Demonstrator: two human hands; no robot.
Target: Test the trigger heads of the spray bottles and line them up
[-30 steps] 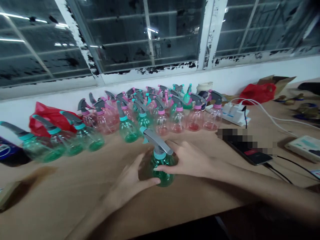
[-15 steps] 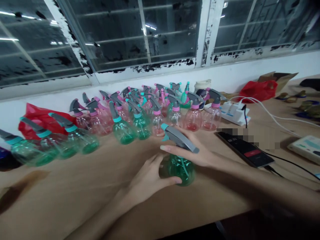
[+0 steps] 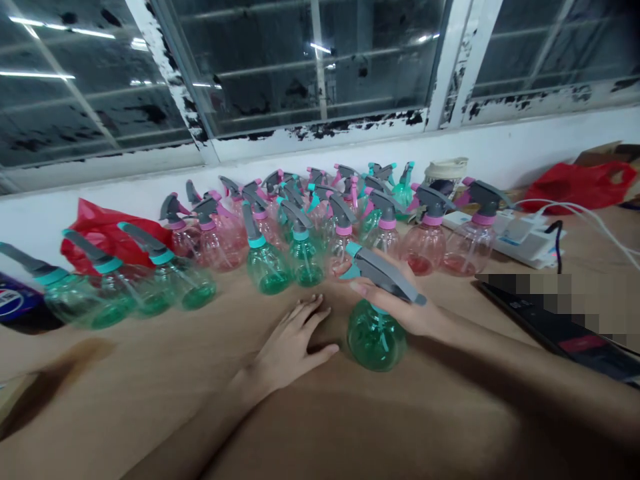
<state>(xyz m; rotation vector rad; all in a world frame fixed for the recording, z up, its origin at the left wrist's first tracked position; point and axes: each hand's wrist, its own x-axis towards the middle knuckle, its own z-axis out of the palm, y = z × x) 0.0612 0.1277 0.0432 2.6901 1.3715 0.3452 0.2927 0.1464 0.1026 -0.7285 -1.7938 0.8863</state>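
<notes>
My right hand [image 3: 407,303] grips the grey and turquoise spray head of a green spray bottle [image 3: 376,340], fingers wrapped around the neck just under the trigger. The bottle is close to upright over the wooden table. To its left, my left hand [image 3: 293,343] rests low by the tabletop with its fingers spread and nothing in them, apart from the bottle. Just beyond my hands stand two more green spray bottles [image 3: 270,270] with turquoise collars. Clear pink spray bottles [image 3: 423,247] with pink collars line up behind the held one.
Several green bottles [image 3: 187,280] stand at the left before a red plastic bag [image 3: 117,233]. A dark drink bottle [image 3: 23,307] is at the left edge. On the right are a phone [image 3: 555,327], a white power strip [image 3: 525,240], cables and another red bag [image 3: 575,187].
My left hand has let go of the green spray bottle and lies open beside it. The bottle has moved right with my right hand, which now holds it by the neck. The view has shifted.
</notes>
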